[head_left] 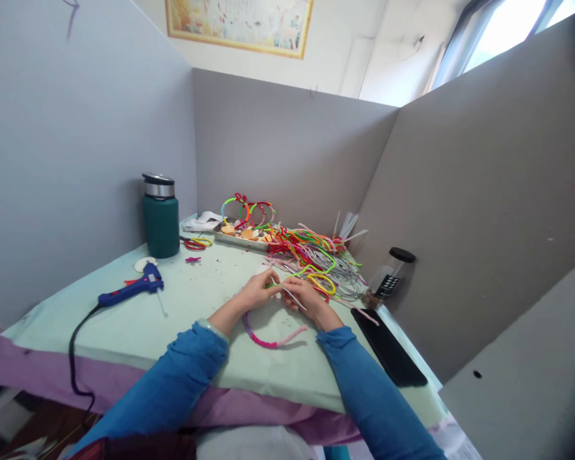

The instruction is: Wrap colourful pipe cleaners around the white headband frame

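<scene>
My left hand [257, 292] and my right hand [303, 298] meet above the middle of the table, both with fingers pinched. Between them runs a thin pipe cleaner [294, 298], green near the left fingertips and pale grey where it passes the right hand. A curved pipe cleaner ring [263, 344], purple, magenta and light pink, hangs or lies below my hands; its upper left end goes behind my left hand, so I cannot tell whether it joins the held piece. Beyond my right hand lie yellow-and-red-handled scissors [322, 283].
A heap of coloured pipe cleaners [311, 246] spreads behind my hands, beside a metal tray [242, 241] with finished-looking rings. At left are a blue glue gun [131, 287], a green bottle [161, 220] and more scissors [196, 243]. A black phone-like slab [388, 348] and clear jar [390, 275] are right.
</scene>
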{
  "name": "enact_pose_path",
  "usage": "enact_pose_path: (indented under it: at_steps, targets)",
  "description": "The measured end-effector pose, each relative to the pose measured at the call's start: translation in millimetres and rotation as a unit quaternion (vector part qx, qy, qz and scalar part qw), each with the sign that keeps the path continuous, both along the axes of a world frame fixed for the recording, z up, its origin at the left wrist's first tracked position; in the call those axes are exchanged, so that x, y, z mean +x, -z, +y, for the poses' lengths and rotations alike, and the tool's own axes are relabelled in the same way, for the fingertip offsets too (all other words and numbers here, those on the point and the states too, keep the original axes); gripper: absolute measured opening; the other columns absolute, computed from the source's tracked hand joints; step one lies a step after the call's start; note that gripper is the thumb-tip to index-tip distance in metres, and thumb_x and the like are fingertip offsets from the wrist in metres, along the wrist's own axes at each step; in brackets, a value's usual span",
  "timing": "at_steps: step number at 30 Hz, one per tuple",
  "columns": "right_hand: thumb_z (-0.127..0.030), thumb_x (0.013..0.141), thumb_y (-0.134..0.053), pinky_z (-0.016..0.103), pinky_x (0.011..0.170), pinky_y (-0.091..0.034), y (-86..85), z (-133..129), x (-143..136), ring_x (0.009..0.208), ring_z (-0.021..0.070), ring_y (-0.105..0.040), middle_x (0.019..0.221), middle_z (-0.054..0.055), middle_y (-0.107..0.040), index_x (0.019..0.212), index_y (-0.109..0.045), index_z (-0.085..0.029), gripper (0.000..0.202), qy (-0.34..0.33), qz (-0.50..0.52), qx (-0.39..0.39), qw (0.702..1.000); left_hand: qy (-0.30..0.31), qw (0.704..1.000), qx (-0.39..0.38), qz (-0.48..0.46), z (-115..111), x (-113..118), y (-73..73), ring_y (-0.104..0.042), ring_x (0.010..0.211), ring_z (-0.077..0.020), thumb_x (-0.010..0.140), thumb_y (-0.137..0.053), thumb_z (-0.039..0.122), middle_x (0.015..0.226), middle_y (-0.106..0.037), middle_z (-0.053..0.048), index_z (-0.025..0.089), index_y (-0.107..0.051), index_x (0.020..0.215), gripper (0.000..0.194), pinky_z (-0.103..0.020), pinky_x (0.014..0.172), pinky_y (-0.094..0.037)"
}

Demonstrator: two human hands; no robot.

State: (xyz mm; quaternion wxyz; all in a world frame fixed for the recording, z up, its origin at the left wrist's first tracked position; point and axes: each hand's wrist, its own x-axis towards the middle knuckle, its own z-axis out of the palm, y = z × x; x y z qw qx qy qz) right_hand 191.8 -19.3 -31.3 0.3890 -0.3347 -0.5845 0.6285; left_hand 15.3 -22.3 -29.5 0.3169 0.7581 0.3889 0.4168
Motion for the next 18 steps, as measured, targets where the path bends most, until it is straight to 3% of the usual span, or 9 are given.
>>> enact_pose_path:
  at_steps: [11, 18]
  targets:
    - [-0.043, 0.071, -0.072, 0.017, 0.035, -0.031, 7.5, 5.2, 1.2, 0.043, 0.0059, -0.046, 0.062, -0.002, -0.057, 0.072, -0.059, -0.016, 0.03, -0.004, 0.01, 0.003, 1.0, 0.038, 0.995, -0.064, -0.063, -5.0, -0.5, -12.3, -0.039, 0.05, -0.0078, 0.077, -0.058, 0.034, 0.056, -0.047, 0.007, 0.014, -0.06, 0.094, 0.026, -0.02, 0.052, -0.032]
    - [-0.046, 0.071, -0.072, 0.019, 0.037, -0.031, 7.8, 5.8, 1.8, 0.044, 0.0063, -0.046, 0.061, -0.003, -0.056, 0.076, -0.058, -0.017, 0.033, 0.021, 0.026, 0.005, 0.999, 0.007, 0.996, -0.07, -0.058, 0.6, -1.1, -7.1, -0.042, 0.054, -0.0096, 0.075, -0.058, 0.03, 0.056, -0.049, 0.005, 0.013, -0.065, 0.089, 0.023, -0.021, 0.054, -0.033]
